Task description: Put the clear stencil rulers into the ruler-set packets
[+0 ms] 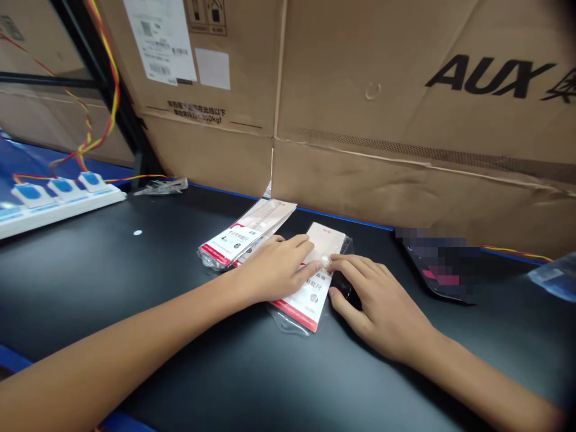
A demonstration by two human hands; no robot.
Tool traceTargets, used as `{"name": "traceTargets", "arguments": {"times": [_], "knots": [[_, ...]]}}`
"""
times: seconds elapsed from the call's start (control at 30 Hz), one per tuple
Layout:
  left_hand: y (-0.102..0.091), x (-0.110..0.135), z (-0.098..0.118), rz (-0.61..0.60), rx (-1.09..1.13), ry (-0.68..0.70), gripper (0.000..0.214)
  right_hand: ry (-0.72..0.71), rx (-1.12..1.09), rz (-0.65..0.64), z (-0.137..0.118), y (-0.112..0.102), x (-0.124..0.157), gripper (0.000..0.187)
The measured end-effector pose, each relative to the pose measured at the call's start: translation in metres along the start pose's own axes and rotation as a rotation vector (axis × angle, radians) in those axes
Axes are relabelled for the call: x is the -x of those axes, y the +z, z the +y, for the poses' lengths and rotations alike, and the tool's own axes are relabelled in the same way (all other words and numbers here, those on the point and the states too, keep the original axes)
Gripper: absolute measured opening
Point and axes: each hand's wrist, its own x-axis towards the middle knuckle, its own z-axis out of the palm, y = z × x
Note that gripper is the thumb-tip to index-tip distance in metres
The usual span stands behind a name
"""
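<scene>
My left hand (pixel 274 268) lies across a plastic-bagged ruler packet (pixel 310 294) with a white and red card, its fingers pressing on the packet's upper part. My right hand (pixel 380 294) curves over a small black object (pixel 346 289), perhaps a computer mouse, with the fingertips reaching the packet's edge. Beside my left hand lies a second bagged ruler packet (pixel 243 234), its lower edge close to my wrist and partly under the first packet. My hands hide the middle of the first packet.
Both hands work on a black tabletop (pixel 90 282) with a blue edge. A large cardboard box (pixel 382 150) stands along the back. A white power strip with blue switches (pixel 58 198) and red-yellow wires sits left. A dark tablet (pixel 436 267) lies right.
</scene>
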Motion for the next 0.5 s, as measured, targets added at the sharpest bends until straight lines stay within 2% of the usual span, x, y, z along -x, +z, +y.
{"name": "traceTargets", "arguments": {"times": [0.23, 0.37, 0.5], "knots": [[0.003, 0.001, -0.003, -0.037, -0.028, 0.021, 0.037, -0.049, 0.095, 0.003, 0.004, 0.001, 0.000, 0.039], [-0.001, 0.002, -0.002, -0.058, -0.040, 0.021, 0.037, -0.095, 0.122, 0.008, 0.006, -0.004, -0.003, 0.037], [-0.002, 0.002, -0.001, -0.076, -0.052, 0.009, 0.034, -0.081, 0.128, 0.014, 0.010, -0.009, -0.005, 0.029]]}}
